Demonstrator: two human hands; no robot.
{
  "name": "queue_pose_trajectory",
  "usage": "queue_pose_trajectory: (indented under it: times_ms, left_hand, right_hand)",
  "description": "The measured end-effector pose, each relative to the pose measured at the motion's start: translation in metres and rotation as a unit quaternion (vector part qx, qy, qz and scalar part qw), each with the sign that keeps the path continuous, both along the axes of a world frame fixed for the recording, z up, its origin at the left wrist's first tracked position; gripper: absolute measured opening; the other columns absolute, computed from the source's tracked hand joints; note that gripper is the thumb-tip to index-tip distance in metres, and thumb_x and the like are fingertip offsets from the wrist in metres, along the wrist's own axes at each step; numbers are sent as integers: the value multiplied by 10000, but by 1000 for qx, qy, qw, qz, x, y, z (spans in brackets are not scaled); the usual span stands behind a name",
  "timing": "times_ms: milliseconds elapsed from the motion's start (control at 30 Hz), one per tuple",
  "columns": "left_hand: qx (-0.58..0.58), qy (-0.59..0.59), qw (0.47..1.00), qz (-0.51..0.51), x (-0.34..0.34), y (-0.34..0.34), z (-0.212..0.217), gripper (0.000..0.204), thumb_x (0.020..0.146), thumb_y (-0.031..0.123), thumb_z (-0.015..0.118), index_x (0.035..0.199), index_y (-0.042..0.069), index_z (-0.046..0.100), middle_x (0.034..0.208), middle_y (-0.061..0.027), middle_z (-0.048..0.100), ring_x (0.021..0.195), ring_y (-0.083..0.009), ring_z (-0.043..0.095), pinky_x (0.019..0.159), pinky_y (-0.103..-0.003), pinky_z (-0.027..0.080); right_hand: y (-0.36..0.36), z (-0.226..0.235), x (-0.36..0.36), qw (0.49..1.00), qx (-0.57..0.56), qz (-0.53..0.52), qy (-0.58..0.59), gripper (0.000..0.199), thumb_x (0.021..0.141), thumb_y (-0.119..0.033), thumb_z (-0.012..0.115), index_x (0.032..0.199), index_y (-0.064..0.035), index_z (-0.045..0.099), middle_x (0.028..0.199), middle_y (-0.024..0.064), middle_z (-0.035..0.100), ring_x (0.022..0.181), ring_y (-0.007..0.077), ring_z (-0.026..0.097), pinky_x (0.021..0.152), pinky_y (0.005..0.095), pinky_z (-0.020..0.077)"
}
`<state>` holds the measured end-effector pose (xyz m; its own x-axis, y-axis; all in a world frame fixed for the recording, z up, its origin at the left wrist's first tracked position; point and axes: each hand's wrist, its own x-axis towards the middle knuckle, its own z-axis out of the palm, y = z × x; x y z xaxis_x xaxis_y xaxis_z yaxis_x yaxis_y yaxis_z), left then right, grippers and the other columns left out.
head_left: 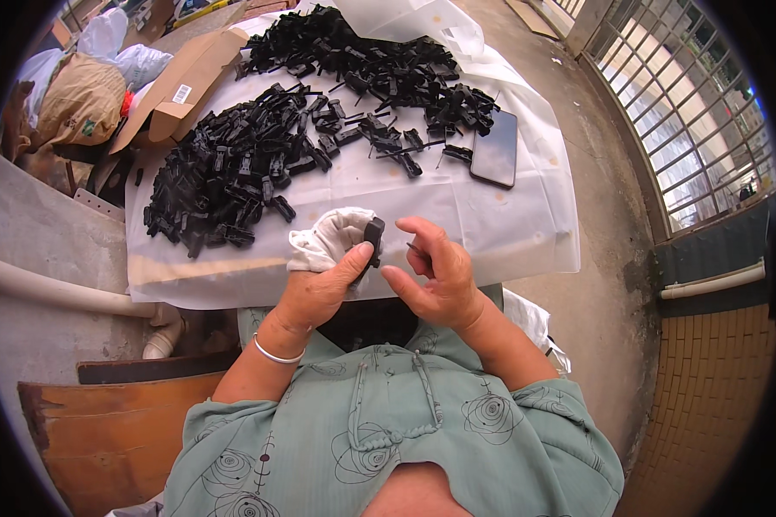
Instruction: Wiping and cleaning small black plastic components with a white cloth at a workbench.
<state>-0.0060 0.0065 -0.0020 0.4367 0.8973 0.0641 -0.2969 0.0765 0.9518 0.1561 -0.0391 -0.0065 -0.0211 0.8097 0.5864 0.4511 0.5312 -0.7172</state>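
My left hand (326, 289) grips a small black plastic part (372, 233) between thumb and fingers, above the near edge of the table. A white cloth or glove (329, 234) covers the fingers of that hand. Just to the right, my right hand (440, 276) is apart from the part, its thumb and index finger spread. A thin dark pointed thing (414, 248) sticks out from its curled fingers; its exact kind is unclear. Beyond my hands, many similar black plastic parts (224, 172) lie heaped on the left, and another heap of black parts (353, 52) stretches across the back.
White plastic sheeting (526, 220) covers the table. A dark phone (495, 151) lies at its right side. An open cardboard box (181, 86) and stuffed bags (82, 99) stand back left. A pipe (69, 289) runs along the left wall; a barred window (681, 103) is at right.
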Motion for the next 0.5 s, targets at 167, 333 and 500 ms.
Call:
queue_pose_trajectory:
  times_ms: [167, 333, 500]
  left_hand:
    - [-67, 27, 997, -25, -4, 1, -3, 252, 877, 57, 551, 1121, 23, 501, 946, -9, 568, 821, -64, 513, 711, -198, 439]
    - [-17, -4, 998, -53, 1, 4, -4, 219, 880, 24, 516, 1098, 16, 500, 980, -47, 571, 900, -106, 528, 816, -253, 447]
    - [-6, -37, 997, -61, -1, 4, -11, 220, 880, 19, 506, 1099, 6, 490, 985, -70, 577, 926, -135, 539, 845, -283, 447]
  right_hand:
    - [7, 8, -12, 975, 141, 124, -119, 433, 657, -87, 742, 1030, -20, 535, 627, 53, 507, 480, 225, 477, 432, 322, 374]
    - [10, 6, -20, 978, 152, 116, -88, 317, 682, -43, 712, 953, -25, 548, 612, 50, 499, 483, 222, 478, 433, 322, 374]
    - [11, 6, -22, 976, 159, 123, -87, 260, 696, -5, 687, 918, -23, 554, 605, 49, 496, 476, 223, 475, 427, 318, 368]
